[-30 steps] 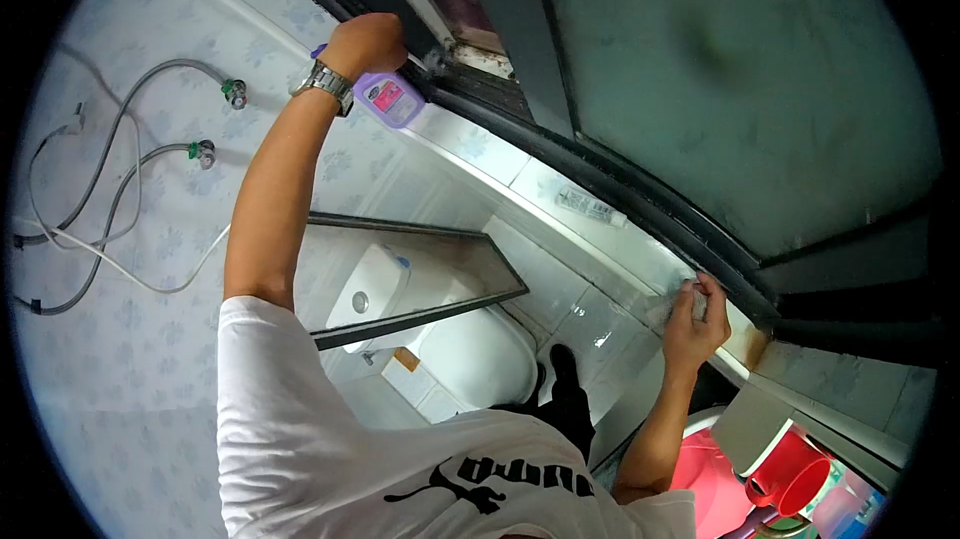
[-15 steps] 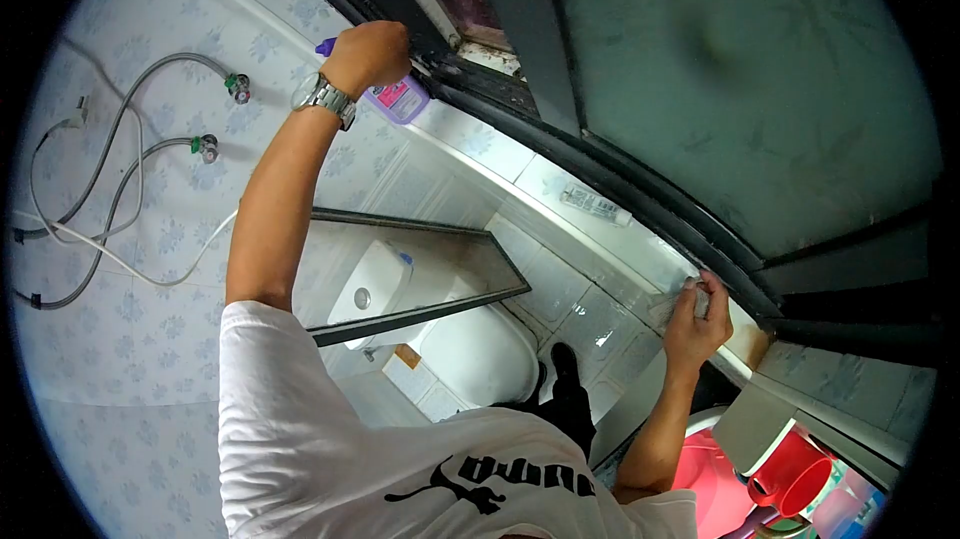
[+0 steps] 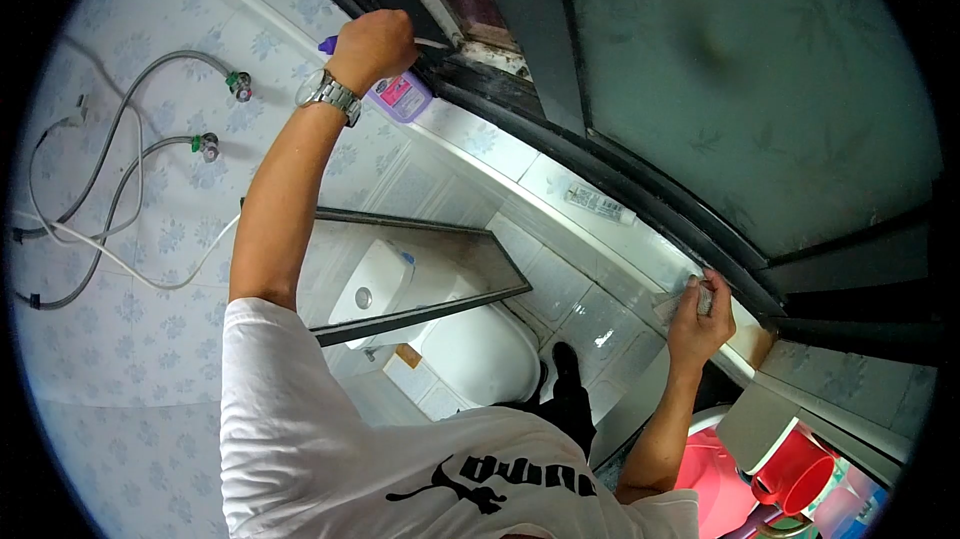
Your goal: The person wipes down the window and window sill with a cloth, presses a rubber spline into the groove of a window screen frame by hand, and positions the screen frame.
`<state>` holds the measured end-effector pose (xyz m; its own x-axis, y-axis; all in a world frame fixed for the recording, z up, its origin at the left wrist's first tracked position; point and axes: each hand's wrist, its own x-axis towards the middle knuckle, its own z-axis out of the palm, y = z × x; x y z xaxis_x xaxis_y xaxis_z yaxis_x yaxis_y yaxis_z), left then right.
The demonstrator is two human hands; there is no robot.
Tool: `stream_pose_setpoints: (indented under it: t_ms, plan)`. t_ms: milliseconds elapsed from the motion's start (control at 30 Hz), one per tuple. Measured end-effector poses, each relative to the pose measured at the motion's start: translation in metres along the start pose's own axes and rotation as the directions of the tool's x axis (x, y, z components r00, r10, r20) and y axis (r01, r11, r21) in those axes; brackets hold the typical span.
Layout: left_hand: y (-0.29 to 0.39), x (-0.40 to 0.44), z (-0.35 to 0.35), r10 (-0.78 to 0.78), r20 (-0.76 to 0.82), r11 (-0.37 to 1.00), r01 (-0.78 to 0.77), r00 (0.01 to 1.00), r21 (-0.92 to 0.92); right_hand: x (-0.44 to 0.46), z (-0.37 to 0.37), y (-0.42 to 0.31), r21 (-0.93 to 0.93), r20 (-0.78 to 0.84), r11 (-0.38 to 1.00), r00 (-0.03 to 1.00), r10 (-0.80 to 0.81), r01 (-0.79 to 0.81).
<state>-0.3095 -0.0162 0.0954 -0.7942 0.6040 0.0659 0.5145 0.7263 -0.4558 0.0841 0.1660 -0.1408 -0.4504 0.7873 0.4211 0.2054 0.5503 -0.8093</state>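
The left hand (image 3: 374,45) is fisted, the right hand (image 3: 698,331) loosely curled.

Over on the left, two grey hoses (image 3: 160,66) are curling across the flower-patterned wall (image 3: 120,429), each ending at a green-collared valve, one upper (image 3: 238,87) and one lower (image 3: 206,147), while a thin white line (image 3: 165,286) is looping beneath them! Down in the middle, the white toilet (image 3: 480,354) is sitting behind a slanting dark-framed panel (image 3: 425,313), and the floor tiles (image 3: 600,334) are catching a glint of light! Bottom right, a pink tub (image 3: 712,479) and a red jug (image 3: 803,474) are crowding together beside a pale box (image 3: 757,426)!
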Motion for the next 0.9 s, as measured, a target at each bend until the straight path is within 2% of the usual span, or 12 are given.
stream_pose_setpoints:
  t_ms: [267,433,567,667,733,800,867,900]
  plan:
    - [-0.004,-0.004,-0.001,-0.004,-0.030,0.998,0.002,1.000,-0.067,0.001,0.001,-0.002,-0.024,-0.009,1.000,1.000,-0.016,0.016]
    - [-0.009,-0.007,0.005,0.026,0.076,0.999,-0.023,0.997,-0.037,0.002,0.002,-0.002,-0.033,-0.018,0.999,1.000,-0.025,0.024]
    - [-0.012,-0.013,0.004,0.022,0.088,0.998,-0.016,0.996,-0.067,0.000,0.001,0.003,-0.066,-0.003,0.998,1.000,0.016,-0.016]
    - [-0.013,-0.013,0.008,0.030,0.124,0.991,-0.013,0.992,-0.135,0.001,0.002,0.003,-0.085,-0.009,0.996,1.000,0.015,-0.016]
    - [-0.016,-0.015,0.014,0.153,0.028,0.963,-0.142,0.988,-0.229,0.002,0.004,0.000,-0.095,-0.013,0.995,1.000,0.009,-0.011]
    - [-0.014,-0.018,0.017,0.139,0.008,0.947,-0.131,0.990,-0.293,0.003,0.003,-0.004,-0.111,-0.031,0.993,0.999,0.024,-0.027]
    - [-0.013,-0.020,0.014,0.206,0.030,0.912,-0.181,0.978,-0.368,0.003,0.004,-0.002,-0.120,-0.033,0.992,0.999,-0.030,0.026]
    - [-0.011,-0.021,0.013,0.195,0.061,0.926,-0.163,0.979,-0.339,0.002,0.004,-0.001,-0.129,-0.040,0.989,0.997,-0.072,0.067]
